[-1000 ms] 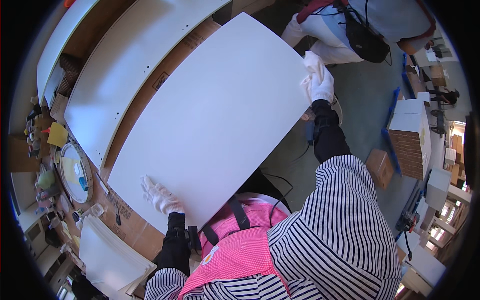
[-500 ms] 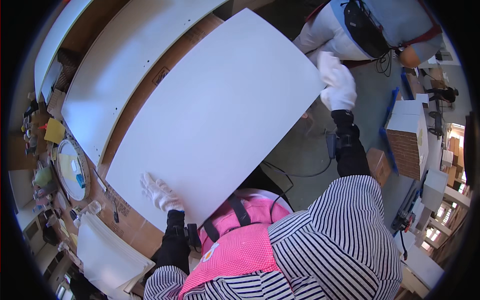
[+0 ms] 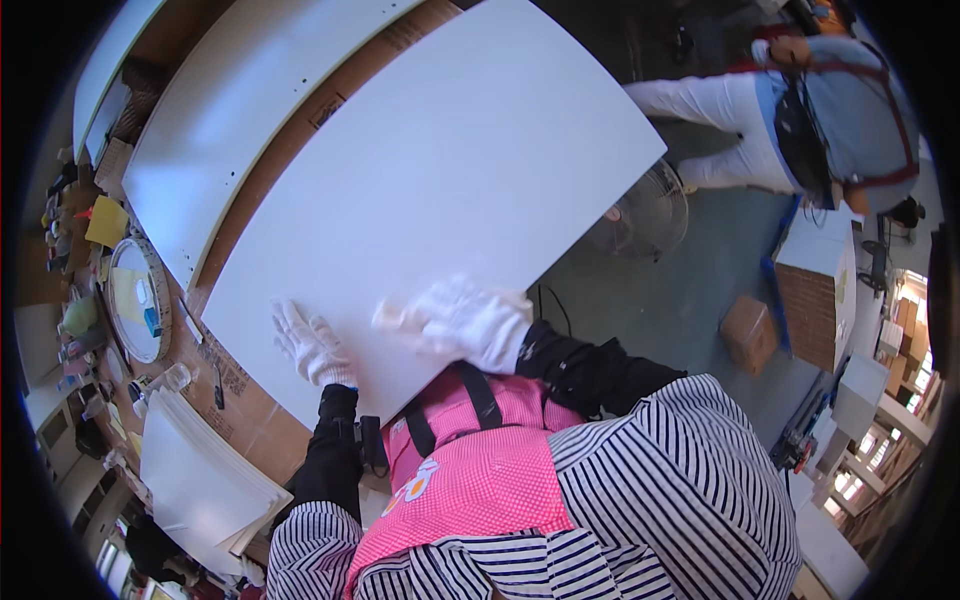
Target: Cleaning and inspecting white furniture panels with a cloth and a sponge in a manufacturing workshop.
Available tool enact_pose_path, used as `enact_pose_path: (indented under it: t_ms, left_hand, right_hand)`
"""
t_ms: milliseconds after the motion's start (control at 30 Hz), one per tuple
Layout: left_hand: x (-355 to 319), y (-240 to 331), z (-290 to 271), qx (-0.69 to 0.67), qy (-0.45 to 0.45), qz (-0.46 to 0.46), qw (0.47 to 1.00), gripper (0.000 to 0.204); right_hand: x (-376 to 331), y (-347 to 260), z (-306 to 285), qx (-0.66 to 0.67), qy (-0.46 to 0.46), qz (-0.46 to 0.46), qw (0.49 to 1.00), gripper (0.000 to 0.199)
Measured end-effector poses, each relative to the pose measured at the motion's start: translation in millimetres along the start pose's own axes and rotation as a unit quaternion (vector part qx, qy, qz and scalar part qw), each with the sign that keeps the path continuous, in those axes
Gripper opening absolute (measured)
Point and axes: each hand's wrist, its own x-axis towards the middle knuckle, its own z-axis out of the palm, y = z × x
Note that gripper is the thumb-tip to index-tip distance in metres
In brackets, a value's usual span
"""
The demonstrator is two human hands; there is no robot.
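Right hand (image 3: 468, 322) has swung in off white panel (image 3: 430, 190) edge, blurred, can't tell grip; left hand (image 3: 314, 348) stays spread flat.

Room over far half of white panel (image 3: 430, 180); obstacles: sheet stack (image 3: 205, 480) lower left, fan (image 3: 655, 215) at right.

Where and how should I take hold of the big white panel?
I'd take the white panel by the middle of its long right edge, right hand coming from the right, gripping above and below. It is broad and flat with no visible handle, and that edge seems to overhang the floor, probably leaving room underneath.
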Motion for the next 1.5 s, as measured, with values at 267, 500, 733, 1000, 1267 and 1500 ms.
enact_pose_path:
  t_ms: [267, 500, 733, 1000, 1267, 1500]
  left_hand:
    - [-1.6, 0.8, -7.9, 0.006, -0.032, -0.007, 0.999, 0.058]
    - [0.8, 5.6, -9.1, 0.019, -0.043, -0.023, 0.999, 0.057]
    - [2.2, 6.0, -10.9, 0.015, -0.035, -0.022, 0.999, 0.056]
    - [1.5, -2.2, -5.4, 0.020, -0.028, -0.027, 0.999, 0.058]
    - [-2.3, -12.4, 2.1, -0.001, 0.013, -0.028, 1.000, 0.058]
    - [-15.3, -30.5, -17.8, -0.173, -0.025, -0.025, 0.984, 0.044]
  right_hand:
    - [117.4, 177.5, -45.2, -0.013, -0.057, 0.203, 0.977, 0.028]
    - [69.6, 293.4, -165.6, -0.365, 0.181, 0.339, 0.848, 0.037]
    - [-61.7, 249.9, -158.0, -0.407, 0.254, 0.364, 0.798, 0.052]
    - [-54.5, 87.4, -47.0, -0.350, 0.051, 0.176, 0.919, 0.056]
    - [19.6, -46.0, 89.9, 0.008, -0.140, -0.192, 0.971, 0.043]
    - [41.6, -101.8, 141.7, -0.040, -0.343, -0.239, 0.908, 0.036]
